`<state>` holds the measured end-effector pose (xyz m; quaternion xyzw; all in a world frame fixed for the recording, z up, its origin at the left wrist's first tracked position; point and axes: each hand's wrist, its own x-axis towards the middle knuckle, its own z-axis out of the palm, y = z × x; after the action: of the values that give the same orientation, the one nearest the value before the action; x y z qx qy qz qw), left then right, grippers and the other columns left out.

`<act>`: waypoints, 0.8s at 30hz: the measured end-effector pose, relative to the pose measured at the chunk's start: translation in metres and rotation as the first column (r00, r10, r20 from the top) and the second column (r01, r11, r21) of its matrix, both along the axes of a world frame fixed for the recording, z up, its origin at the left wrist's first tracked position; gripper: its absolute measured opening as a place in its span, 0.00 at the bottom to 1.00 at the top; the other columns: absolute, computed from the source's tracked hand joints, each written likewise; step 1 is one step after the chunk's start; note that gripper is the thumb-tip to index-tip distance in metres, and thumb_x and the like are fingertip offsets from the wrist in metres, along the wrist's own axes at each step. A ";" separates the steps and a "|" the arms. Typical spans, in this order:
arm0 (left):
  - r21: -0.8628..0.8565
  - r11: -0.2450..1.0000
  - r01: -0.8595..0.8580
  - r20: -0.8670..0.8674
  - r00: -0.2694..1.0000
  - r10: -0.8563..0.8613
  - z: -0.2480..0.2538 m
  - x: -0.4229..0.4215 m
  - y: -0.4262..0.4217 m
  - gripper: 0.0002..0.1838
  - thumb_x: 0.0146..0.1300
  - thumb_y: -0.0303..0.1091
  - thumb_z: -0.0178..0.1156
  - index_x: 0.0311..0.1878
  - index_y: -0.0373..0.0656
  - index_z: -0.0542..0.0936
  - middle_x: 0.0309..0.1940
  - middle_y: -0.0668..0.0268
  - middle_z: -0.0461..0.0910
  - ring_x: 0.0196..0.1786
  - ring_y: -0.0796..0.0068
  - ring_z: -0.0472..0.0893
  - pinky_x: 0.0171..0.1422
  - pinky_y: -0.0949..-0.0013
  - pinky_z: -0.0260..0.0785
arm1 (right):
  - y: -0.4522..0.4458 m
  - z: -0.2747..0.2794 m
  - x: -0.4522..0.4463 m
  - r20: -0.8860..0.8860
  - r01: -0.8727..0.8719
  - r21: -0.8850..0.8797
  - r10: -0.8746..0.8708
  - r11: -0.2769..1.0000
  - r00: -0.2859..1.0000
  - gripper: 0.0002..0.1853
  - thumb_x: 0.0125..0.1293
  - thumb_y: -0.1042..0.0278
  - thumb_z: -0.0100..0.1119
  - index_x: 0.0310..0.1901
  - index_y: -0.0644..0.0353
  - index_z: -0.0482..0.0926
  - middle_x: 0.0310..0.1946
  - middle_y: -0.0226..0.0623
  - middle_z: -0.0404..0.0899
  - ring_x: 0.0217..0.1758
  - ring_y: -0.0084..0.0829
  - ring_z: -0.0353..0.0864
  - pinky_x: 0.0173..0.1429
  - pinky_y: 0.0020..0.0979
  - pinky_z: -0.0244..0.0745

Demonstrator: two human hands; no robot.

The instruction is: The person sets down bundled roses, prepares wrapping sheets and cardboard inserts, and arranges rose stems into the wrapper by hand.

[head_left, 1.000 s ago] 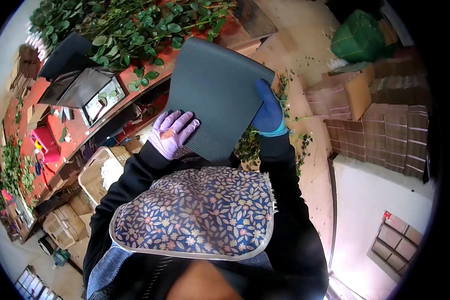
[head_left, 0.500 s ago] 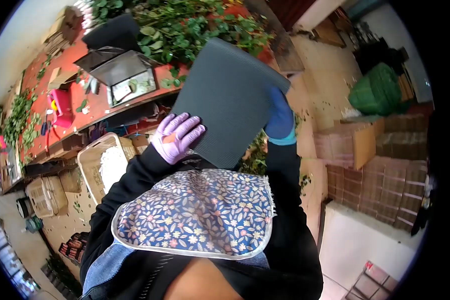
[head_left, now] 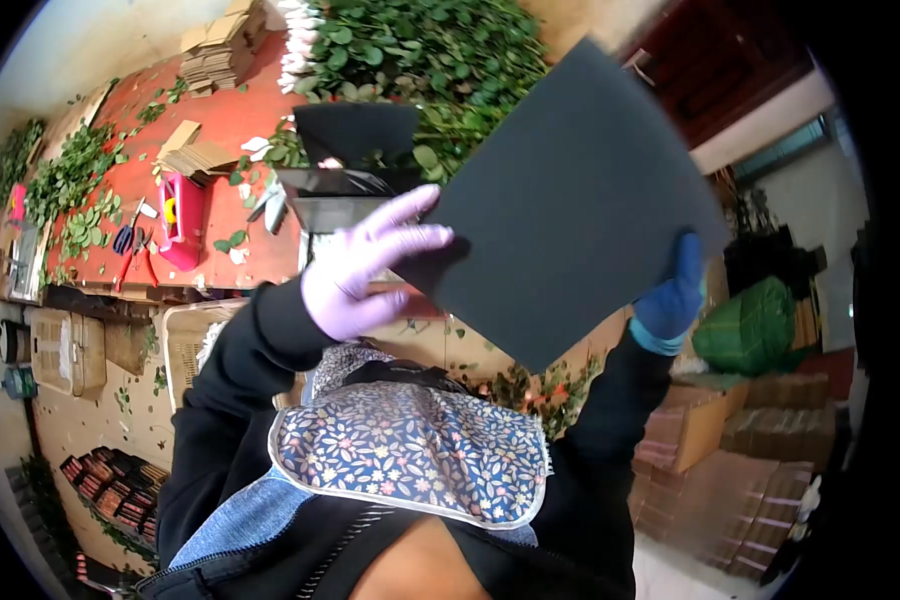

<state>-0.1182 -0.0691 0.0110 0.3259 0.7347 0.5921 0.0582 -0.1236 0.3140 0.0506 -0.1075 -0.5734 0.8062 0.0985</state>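
A large black sheet, ribbed on the face shown earlier, is held up tilted in front of me. My right hand, in a blue glove, grips its lower right edge, thumb on the near face and the other fingers hidden behind. My left hand, in a lilac glove, is at the sheet's left corner. Its fingers are spread, and the fingertips overlap the edge; whether they press on it I cannot tell. Behind the sheet, a dark stand with a raised black panel sits on the red table.
Leafy stems pile at the table's back. A pink tape dispenser, red-handled pliers and folded cardboard lie left. Below stands a cream basket. Right are a green sack and stacked cartons.
The sheet has risen to the right and turned, now showing a smoother face. My left hand has gone from lying on it to its left corner, fingers spread. The view has shifted.
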 end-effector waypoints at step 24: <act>-0.332 0.927 -0.177 0.515 0.789 0.335 -0.155 0.044 0.001 0.10 0.56 0.27 0.70 0.31 0.37 0.76 0.18 0.67 0.74 0.23 0.78 0.75 0.28 0.70 0.68 | -0.124 -0.003 -0.007 0.213 -0.403 0.911 0.734 0.089 0.645 0.26 0.61 0.68 0.63 0.61 0.65 0.73 0.51 0.48 0.80 0.54 0.43 0.79 0.60 0.37 0.72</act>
<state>-0.0739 -0.0681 -0.1445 0.0223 0.7947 0.5596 0.2340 -0.1310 0.1898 0.0477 0.3238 -0.8836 0.3229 -0.1004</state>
